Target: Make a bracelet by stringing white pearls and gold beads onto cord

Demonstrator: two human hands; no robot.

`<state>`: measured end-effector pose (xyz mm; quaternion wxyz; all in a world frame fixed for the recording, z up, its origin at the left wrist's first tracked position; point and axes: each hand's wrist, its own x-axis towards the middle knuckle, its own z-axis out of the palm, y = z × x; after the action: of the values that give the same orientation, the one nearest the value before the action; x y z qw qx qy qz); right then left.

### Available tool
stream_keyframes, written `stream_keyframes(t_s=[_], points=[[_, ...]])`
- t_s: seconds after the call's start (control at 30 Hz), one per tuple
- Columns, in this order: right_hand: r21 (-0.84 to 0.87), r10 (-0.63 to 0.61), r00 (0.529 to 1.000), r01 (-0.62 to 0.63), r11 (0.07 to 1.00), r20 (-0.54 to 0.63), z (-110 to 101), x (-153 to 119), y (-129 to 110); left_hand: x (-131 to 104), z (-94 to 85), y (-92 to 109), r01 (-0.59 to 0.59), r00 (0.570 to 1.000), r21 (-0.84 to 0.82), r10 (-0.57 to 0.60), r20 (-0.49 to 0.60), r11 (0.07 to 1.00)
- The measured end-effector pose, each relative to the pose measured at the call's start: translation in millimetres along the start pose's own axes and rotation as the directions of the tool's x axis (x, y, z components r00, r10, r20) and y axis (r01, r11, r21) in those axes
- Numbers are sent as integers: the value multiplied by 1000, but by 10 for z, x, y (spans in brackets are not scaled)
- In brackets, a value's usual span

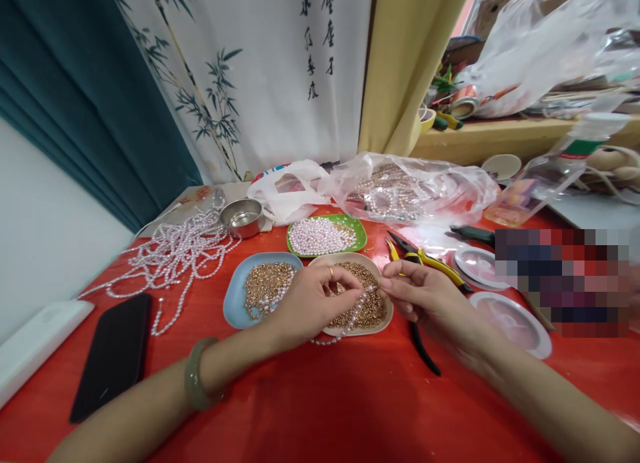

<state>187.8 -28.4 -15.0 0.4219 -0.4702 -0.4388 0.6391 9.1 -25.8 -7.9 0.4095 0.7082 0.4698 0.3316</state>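
Observation:
My left hand is closed, thumb and fingers pinching a strand of pearl beads that loops down toward the red table. Facing it, my right hand pinches at the strand's upper end; what lies between those fingertips is too small to make out. Below both hands is a beige dish of gold beads. A blue dish with gold beads and some pearl beads sits to the left, partly behind my left hand. Farther back, a green dish holds white pearl beads and a few gold ones.
Pearl strands, a metal bowl and a black phone lie left. Yellow-handled pliers, white spools and a clear bottle are right. A plastic bag of bead strands lies at the back.

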Motion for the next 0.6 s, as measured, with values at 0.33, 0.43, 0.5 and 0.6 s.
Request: stream_keyframes(t_s=[0.33,0.43,0.5,0.6], points=[[-98,-162,983,153,983,-89,-54,-12,-70,70,-9,-28,129,991,-400,-129,26,907],[-182,-196,979,185,966,-46,-32,-42,-88,68,9,-37,131,990,-497,-137,23,858],[-257,-249,968,235,937,-21,-10,-68,-100,61,25,-41,126,991,-538,-129,33,833],[-371,-340,939,333,867,50,16,-98,-125,51,49,-41,145,989,-563,-128,70,814]])
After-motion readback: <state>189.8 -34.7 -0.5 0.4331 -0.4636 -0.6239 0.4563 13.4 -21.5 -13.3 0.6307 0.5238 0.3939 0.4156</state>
